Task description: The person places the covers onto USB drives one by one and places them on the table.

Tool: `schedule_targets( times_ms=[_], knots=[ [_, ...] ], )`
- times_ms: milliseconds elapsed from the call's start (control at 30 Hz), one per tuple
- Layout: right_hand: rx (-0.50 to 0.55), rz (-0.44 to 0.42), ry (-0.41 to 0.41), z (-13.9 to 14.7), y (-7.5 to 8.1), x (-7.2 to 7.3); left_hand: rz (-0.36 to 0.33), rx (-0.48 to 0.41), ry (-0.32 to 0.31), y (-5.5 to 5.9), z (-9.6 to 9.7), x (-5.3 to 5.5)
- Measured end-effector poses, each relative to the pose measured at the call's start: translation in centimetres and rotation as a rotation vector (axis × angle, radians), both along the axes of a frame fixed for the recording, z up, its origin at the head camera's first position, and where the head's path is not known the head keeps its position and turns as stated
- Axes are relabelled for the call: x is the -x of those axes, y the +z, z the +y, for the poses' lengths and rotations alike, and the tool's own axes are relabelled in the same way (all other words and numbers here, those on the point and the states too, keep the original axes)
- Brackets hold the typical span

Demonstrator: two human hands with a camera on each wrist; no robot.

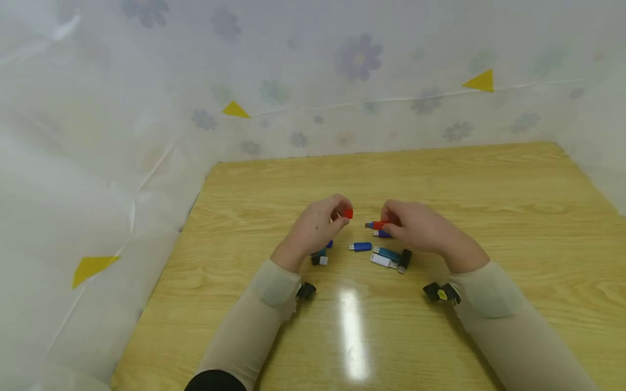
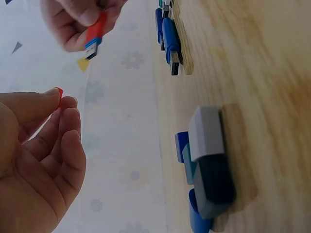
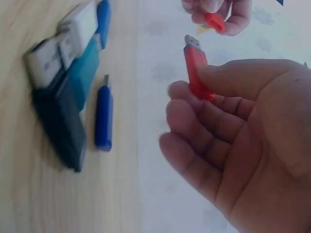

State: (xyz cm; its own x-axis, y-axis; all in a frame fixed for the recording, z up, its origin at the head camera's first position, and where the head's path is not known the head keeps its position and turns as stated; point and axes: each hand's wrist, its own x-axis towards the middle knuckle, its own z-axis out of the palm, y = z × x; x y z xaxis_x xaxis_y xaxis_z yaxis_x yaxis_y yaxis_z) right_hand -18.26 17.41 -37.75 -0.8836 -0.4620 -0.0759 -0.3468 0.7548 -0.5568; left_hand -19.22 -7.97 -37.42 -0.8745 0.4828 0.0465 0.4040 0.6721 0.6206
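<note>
The left hand (image 1: 318,222) pinches a small red plastic cap (image 1: 348,214) between thumb and forefinger; in the left wrist view its other fingers curve loosely, close beside one another. At its 3 o'clock, the right hand (image 1: 420,225) pinches a slim red plastic USB stick (image 1: 378,225) with a blue band by its bare metal plug, thumb pressed against the forefinger side and the remaining fingers gently bent. The plug points to 9 o'clock, toward the cap. Cap and stick are near each other but apart, both held up off the pale wood-grain table (image 1: 440,347).

Just below the red stick, toward 5 o'clock, lies a dark blue plastic USB stick (image 1: 384,234); a second, bright blue USB stick (image 1: 362,246) lies at about 7 o'clock. Around 5 to 6 o'clock are a teal USB stick (image 1: 388,254) and a white rectangular USB stick (image 1: 380,260), close beside each other, with a black USB stick (image 1: 405,259) at the teal one's 3 o'clock.

Toward 7 o'clock from the red cap, partly behind the left hand in the head view, sits a cluster of loose caps: a white boxy cap (image 2: 206,133), a black cap (image 2: 214,187), a teal cap (image 2: 189,164) and two blue caps (image 2: 198,216).
</note>
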Motion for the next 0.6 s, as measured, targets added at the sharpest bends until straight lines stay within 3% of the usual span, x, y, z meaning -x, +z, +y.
schedule_targets(
  times_ms=[233,600],
  knots=[
    [0.126,0.024,0.000,-0.8,1.5,-0.3,-0.004,-0.035,-0.016,0.1,0.3,-0.3],
    [0.129,0.039,-0.002,-1.2,2.1,-0.7,0.003,-0.038,-0.053,0.1,0.4,-0.5]
  ],
)
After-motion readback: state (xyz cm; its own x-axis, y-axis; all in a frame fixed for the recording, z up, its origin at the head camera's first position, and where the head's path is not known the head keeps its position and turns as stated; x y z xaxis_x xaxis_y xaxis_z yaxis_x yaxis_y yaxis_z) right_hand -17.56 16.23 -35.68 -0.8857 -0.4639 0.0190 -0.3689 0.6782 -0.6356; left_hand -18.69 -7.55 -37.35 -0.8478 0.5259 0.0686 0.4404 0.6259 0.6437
